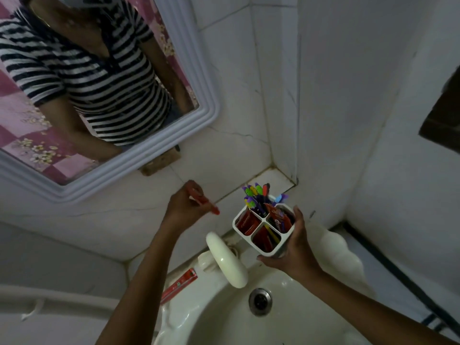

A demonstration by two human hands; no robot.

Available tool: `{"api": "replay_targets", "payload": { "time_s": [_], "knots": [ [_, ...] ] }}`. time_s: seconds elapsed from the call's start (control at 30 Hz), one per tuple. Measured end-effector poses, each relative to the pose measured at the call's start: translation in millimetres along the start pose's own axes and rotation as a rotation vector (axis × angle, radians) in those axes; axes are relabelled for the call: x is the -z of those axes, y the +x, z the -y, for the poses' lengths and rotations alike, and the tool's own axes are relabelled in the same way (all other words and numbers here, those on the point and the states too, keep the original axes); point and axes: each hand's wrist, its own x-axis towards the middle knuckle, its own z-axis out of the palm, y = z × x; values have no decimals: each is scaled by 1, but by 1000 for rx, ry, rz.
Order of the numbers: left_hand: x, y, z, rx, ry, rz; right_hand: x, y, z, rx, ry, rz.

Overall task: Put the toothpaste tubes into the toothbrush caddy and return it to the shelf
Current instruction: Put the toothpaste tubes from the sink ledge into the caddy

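Right hand (291, 247) wrapped round white caddy (264, 227) full of tubes and brushes above the sink (224, 317), left hand (185, 205) pinching a red toothpaste tube (207, 204) just beside it

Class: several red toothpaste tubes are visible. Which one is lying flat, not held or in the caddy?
The toothpaste tube on the sink rim, left of the tap.

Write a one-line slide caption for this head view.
Over the sink, the right hand holds the four-compartment caddy while the left hand brings a red toothpaste tube toward it.
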Motion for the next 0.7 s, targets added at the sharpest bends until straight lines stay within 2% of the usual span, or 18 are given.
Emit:
{"api": "replay_targets", "payload": {
  "time_s": [0.13,0.23,0.37,0.5,0.6,0.7],
  "knots": [
    [15,-38,-61,-182,-125,157,0,-1,2,-2,4,4],
    [-4,-48,-79,-264,-22,175,0,1,4,18,-22,-9],
    [-47,-52,-86,-254,51,191,0,0,3,-12,7,10],
    [-57,-51,-85,-163,-33,259,3,2,3,-5,104,38],
    [-29,-41,-63,-93,-148,163,3,2,4,-11,12,23],
    [8,-34,-12,-52,-24,-41,3,-1,5,-29,34,13]
  ]
}}
